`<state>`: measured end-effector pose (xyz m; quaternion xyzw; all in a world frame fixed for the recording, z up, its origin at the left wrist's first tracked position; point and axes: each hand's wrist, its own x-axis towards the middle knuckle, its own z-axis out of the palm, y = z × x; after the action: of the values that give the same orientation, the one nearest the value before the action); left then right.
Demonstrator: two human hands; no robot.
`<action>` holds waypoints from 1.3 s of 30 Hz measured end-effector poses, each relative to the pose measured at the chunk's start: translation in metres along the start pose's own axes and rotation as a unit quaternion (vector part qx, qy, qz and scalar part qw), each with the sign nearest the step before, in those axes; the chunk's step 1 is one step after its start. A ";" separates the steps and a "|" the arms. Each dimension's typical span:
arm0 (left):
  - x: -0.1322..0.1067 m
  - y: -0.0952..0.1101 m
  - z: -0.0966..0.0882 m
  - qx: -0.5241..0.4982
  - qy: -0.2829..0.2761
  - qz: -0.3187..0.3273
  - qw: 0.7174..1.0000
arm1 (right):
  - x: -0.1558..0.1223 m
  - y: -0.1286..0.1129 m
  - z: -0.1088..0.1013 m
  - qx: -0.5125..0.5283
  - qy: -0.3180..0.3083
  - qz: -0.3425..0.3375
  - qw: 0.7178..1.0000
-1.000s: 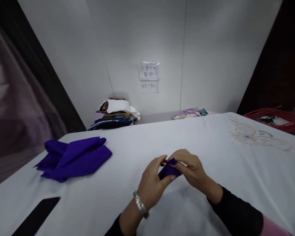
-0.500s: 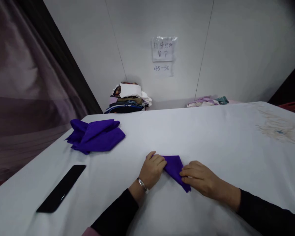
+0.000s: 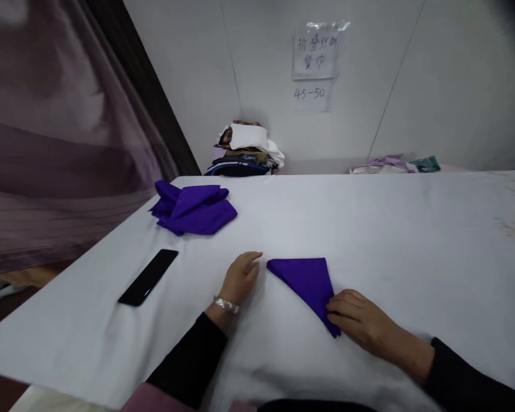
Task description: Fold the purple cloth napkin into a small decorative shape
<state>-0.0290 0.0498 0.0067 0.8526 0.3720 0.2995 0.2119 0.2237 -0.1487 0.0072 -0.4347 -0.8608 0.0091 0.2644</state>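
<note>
A purple napkin (image 3: 306, 281), folded into a triangle, lies on the white-covered table (image 3: 395, 229). My right hand (image 3: 358, 317) pinches its lower right edge near the frayed-looking bottom tip, which pokes out below the fingers. Just off the napkin's left corner is my left hand (image 3: 240, 277), a bracelet at its wrist. It holds nothing; thumb and fingers are apart, and a small gap separates it from the cloth.
More purple cloth (image 3: 197, 210) lies crumpled at the table's far left. Nearer me, on the left, is a black phone (image 3: 149, 277). Folded clothes (image 3: 244, 150) are stacked behind the table's far edge, with other fabrics (image 3: 390, 164) to their right. A handwritten sign (image 3: 315, 54) hangs on the wall.
My left hand has let go of the napkin's left corner and moved left, uncovering it. My right hand remains at the right edge. The camera view has shifted.
</note>
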 end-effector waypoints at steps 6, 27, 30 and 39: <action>0.001 0.007 0.010 -0.023 -0.061 0.040 0.997 | -0.004 0.004 0.003 -0.014 0.035 -0.039 0.999; 0.014 0.006 0.013 -0.014 -0.090 0.044 0.995 | -0.007 0.009 -0.008 0.018 0.056 -0.029 0.998; 0.013 0.003 0.011 -0.030 -0.101 0.051 0.993 | -0.009 0.010 -0.008 0.019 0.044 -0.030 0.998; 0.013 -0.004 0.000 -0.077 -0.157 0.073 0.982 | -0.009 0.010 -0.011 0.025 0.038 -0.004 0.999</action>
<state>-0.0246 0.0625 0.0090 0.8950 0.2465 0.2048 0.3102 0.2403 -0.1517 0.0105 -0.4248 -0.8513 0.0132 0.3076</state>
